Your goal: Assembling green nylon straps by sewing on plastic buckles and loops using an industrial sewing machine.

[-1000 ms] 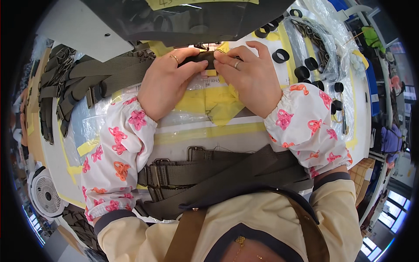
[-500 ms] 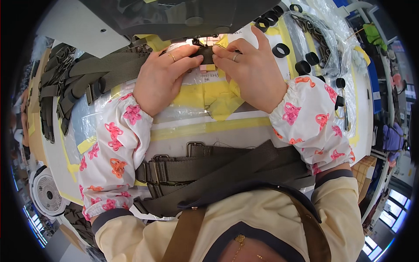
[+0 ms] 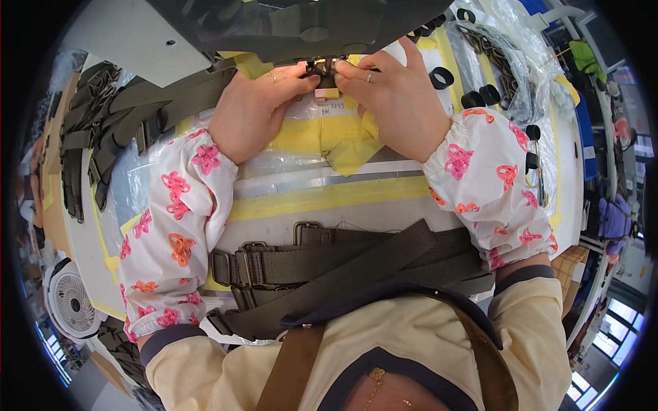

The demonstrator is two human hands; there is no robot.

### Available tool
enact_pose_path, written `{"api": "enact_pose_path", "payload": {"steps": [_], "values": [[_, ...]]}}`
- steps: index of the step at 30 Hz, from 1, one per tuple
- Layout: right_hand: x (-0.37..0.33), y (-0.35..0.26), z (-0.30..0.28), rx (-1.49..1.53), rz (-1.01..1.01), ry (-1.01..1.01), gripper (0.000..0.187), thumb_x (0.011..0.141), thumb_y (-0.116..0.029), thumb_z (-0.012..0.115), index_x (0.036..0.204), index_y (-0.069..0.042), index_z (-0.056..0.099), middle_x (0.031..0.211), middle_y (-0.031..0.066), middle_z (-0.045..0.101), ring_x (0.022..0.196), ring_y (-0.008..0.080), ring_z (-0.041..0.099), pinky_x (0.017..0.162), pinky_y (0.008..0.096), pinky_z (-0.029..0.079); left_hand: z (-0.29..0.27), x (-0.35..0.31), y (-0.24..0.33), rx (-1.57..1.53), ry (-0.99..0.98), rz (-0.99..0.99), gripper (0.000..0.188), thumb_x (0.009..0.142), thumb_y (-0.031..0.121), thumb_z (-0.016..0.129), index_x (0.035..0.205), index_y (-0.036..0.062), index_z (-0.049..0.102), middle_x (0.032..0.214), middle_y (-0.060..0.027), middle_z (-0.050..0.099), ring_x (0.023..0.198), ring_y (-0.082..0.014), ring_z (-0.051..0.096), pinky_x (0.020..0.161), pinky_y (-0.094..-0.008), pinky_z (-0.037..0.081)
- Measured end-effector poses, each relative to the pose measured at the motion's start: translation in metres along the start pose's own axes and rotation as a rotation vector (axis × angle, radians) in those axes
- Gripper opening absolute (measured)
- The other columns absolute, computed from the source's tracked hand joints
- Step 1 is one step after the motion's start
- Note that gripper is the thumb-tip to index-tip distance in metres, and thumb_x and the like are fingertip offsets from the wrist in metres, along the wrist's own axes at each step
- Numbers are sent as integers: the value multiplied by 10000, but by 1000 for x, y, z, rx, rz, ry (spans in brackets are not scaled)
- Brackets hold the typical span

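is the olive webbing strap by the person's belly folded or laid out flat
Folded: the olive webbing strap doubles back through metal buckles, with another length crossing diagonally over it.

White sleeve covers (image 3: 171,233) with pink and orange butterflies lead to the grip on a dark piece (image 3: 322,68), olive-grey webbing straps (image 3: 329,264) nearest the body, yellow tape (image 3: 322,198) striping the pale worktop (image 3: 89,233).

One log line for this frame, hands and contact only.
left hand: pinching small strap piece | right hand: pinching same piece | place: under sewing machine head

At top centre, the left hand (image 3: 250,113) and right hand (image 3: 401,103) pinch what looks like a small dark buckle (image 3: 321,68) under the sewing machine (image 3: 301,27).
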State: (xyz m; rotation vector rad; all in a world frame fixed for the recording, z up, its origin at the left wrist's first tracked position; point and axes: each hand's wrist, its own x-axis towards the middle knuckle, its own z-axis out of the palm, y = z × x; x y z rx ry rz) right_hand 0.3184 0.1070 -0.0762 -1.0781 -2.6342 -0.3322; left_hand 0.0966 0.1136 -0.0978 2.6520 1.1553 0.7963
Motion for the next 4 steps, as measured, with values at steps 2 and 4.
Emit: {"api": "enact_pose_path", "payload": {"steps": [2, 4], "values": [[2, 5, 0, 9, 8, -38, 325, 673, -58, 637, 994, -106, 630, 1095, -17, 634, 1010, 165, 530, 1027, 507, 232, 1, 5, -6, -29, 1, -7, 335, 731, -19, 560, 1023, 129, 627, 1101, -48, 616, 926, -240, 602, 726, -317, 462], [6, 8, 0, -14, 27, -86, 340, 679, -68, 646, 1014, -117, 626, 1117, -8, 624, 1038, 166, 527, 1033, 506, 222, 1, 6, -10, -45, -5, -32, 339, 715, -9, 580, 1020, 131, 629, 1130, -72, 601, 965, -245, 595, 791, -316, 461]]}}
